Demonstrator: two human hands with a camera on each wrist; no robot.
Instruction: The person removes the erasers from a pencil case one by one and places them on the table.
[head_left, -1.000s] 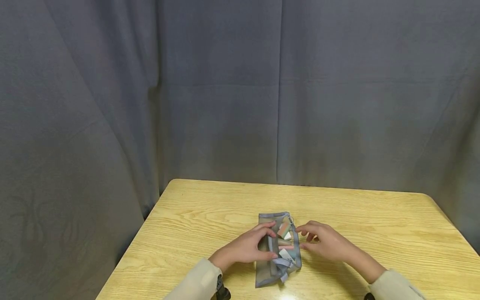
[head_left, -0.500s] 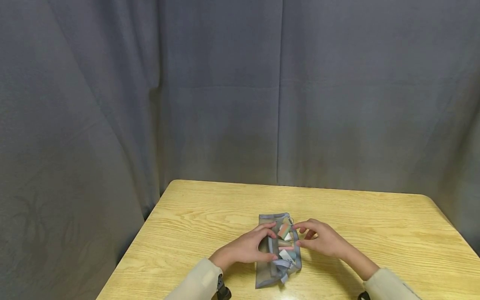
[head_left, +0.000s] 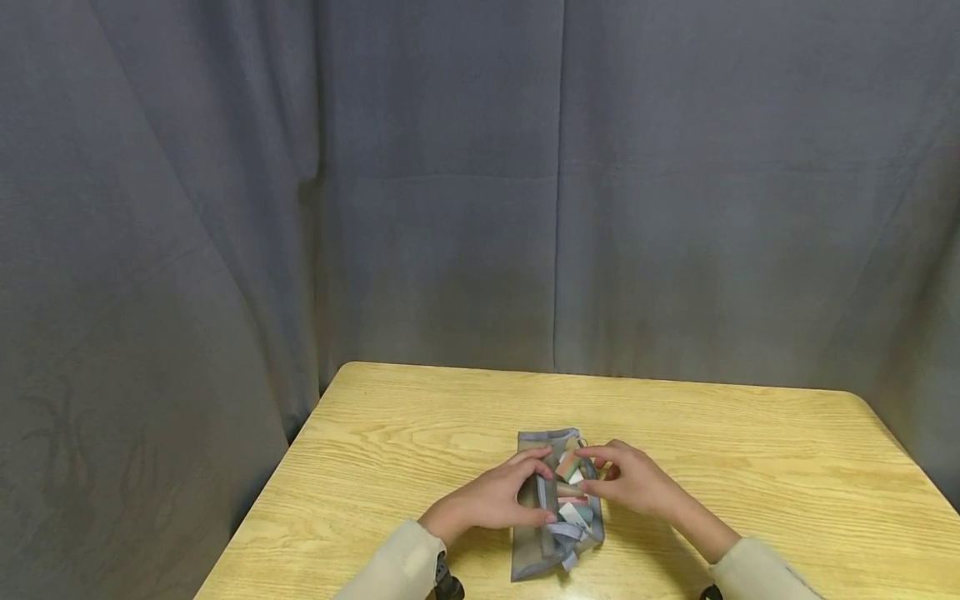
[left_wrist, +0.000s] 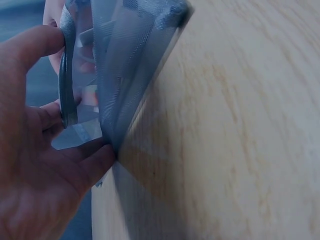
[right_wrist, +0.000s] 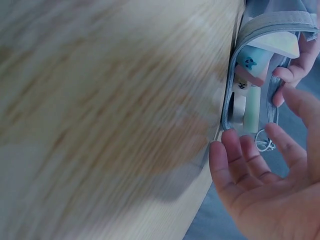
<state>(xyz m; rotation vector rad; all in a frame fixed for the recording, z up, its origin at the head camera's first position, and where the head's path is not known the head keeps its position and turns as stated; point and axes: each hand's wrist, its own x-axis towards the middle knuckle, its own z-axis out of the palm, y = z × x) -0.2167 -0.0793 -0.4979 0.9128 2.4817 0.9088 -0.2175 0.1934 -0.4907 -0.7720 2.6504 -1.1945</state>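
A grey mesh zip pouch lies on the wooden table, its zipped mouth parted. Several small erasers in coloured sleeves show inside: an orange-and-green one, and a blue one with a white end. My left hand holds the pouch, thumb on the zipper edge and fingers against its far part. Over the mouth's right side reaches my right hand, thumb and forefinger apart above the erasers. Its other fingers bend loosely at the pouch's edge, with nothing between them in the right wrist view.
A metal ring hangs at the pouch's far end, and a strap loop at its near end. The wooden table reaches back to a grey curtain. Dark bands circle both wrists.
My right hand has moved left, from beside the pouch to over its mouth, with its fingertips now at the erasers. My left hand and the pouch have barely shifted.
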